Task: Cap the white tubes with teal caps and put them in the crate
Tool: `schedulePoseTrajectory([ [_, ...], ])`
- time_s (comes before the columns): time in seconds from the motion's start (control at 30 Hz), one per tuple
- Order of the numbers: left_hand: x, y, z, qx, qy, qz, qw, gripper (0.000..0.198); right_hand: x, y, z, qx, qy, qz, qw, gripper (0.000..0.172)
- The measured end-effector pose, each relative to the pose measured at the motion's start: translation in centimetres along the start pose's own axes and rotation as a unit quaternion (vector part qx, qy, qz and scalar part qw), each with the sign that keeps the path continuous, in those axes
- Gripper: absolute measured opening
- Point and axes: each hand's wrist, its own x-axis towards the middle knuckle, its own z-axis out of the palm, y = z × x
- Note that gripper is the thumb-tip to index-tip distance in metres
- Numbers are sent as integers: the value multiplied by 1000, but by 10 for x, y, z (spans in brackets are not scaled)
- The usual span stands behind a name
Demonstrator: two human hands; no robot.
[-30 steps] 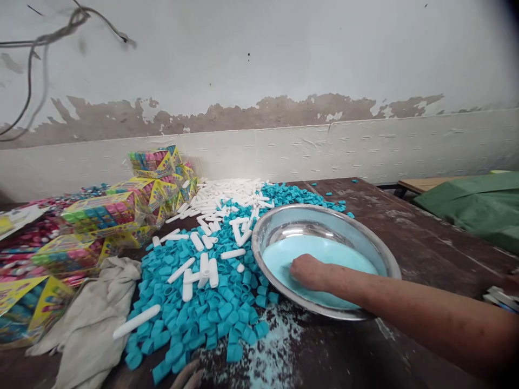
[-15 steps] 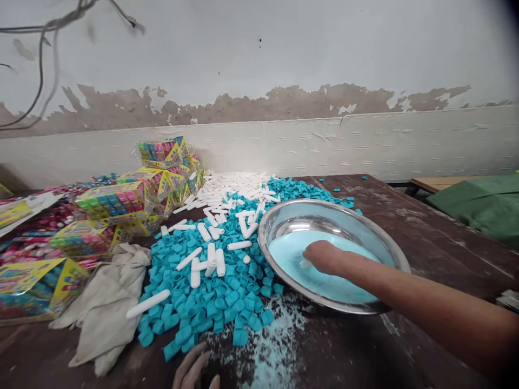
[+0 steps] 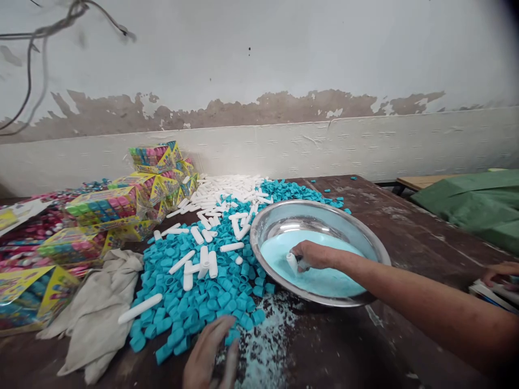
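Note:
My right hand (image 3: pixel 312 256) reaches into a wide steel bowl (image 3: pixel 379 249) that holds pale blue powder (image 3: pixel 336 283). It is closed on a white plastic tube (image 3: pixel 292 263), whose open end shows just above the powder. My left hand (image 3: pixel 213 351) is low in the picture, at the near edge of a heap of small blue plastic caps (image 3: pixel 190 316). Its thumb and fingers are apart, with a blue cap (image 3: pixel 232 336) just beyond them. Several white tubes (image 3: pixel 140 309) lie scattered on the caps.
Beyond the caps is a pile of white tubes (image 3: pixel 227 189). Clear-wrapped display boxes (image 3: pixel 103 208) and a grey cloth (image 3: pixel 103 308) are on the left. Blue powder (image 3: pixel 265 346) is spilled on the dark table (image 3: pixel 324 346). Another person's hand (image 3: pixel 503 274) rests on papers at the right edge.
My right hand has lifted the white tube partly out of the powder. My left hand has moved up and forward to the caps. Another person's hand has appeared at the right.

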Motion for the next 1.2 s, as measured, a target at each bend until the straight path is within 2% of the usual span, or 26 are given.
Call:
schedulePoseTrajectory([
  [0.03,21,13,4,-7,-56,39,998,26,-4,0,-1,20,7,-3,1000,7],
  [0.07,43,26,11,-10,-82,61,995,25,-8,1,-2,38,17,-6,999,7],
  [0.17,102,61,44,21,-168,59,984,23,-21,3,-4,75,58,-20,995,7],
  [0.23,128,78,69,59,-223,46,972,18,-28,7,-4,86,91,-31,992,8],
  [0.3,142,88,92,83,-263,34,961,16,-35,12,-2,90,121,-43,988,9],
  [0.43,149,97,120,88,-285,29,954,16,-42,20,4,88,185,-64,977,11],
  [0.67,155,100,137,98,-285,45,952,20,-45,27,6,59,246,-57,966,17],
  [0.73,157,98,138,104,-283,46,952,21,-44,32,4,48,256,-44,964,22],
  [0.83,160,92,135,114,-271,45,955,24,-45,37,2,39,273,-20,961,44],
  [0.9,160,90,132,117,-265,43,956,24,-46,37,3,36,251,-24,967,54],
  [0.97,160,89,129,116,-263,40,957,22,-47,34,4,35,214,-48,975,58],
  [1.13,156,90,124,79,-272,23,959,24,-45,27,7,-4,180,-133,975,63],
  [1.2,157,86,114,52,-271,12,961,24,-42,29,7,-16,182,-117,976,58],
])
